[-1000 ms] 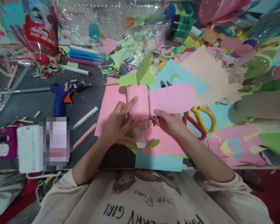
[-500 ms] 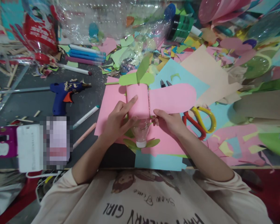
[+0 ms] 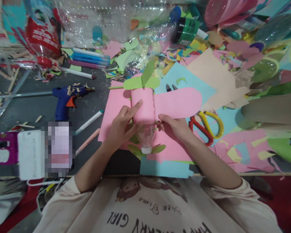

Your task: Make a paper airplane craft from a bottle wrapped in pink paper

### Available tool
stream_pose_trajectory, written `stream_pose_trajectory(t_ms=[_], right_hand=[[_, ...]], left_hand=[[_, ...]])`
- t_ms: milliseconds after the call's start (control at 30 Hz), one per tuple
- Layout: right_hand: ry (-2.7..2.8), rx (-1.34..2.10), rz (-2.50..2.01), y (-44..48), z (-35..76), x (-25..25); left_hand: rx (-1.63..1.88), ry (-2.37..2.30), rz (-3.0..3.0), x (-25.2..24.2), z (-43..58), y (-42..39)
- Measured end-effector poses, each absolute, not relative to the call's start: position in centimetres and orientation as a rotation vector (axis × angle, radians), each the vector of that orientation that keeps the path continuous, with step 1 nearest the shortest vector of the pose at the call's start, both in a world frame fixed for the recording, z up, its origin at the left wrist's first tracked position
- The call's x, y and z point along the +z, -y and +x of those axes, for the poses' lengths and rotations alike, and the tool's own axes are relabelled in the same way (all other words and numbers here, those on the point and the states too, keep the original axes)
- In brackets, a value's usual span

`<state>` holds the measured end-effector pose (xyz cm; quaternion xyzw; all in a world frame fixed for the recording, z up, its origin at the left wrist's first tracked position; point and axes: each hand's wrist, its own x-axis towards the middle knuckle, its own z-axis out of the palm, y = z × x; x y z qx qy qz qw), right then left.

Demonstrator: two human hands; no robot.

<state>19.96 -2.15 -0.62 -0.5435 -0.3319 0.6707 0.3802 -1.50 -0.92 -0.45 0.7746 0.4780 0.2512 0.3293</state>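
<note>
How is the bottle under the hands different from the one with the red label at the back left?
The bottle under the hands has a white cap; the red-labelled bottle has a red cap. Pink paper wraps the first, while the second wears a red label with white writing. The left hand touches the first; no hand touches the second. Both show clear plastic at the neck.

Pale short-sleeved shirt (image 3: 160, 221) with dark lettering (image 3: 117, 218) and brown cartoon print (image 3: 128, 190)
</note>
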Motion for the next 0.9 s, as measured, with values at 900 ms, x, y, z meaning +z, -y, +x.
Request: stream_pose_trajectory(t_ms=[900], right_hand=[[0.811,1.611,-1.226,2.3,18.8,-0.6]], left_hand=[[0.784,-1.199,2.060,-0.9,-1.5,0.8]])
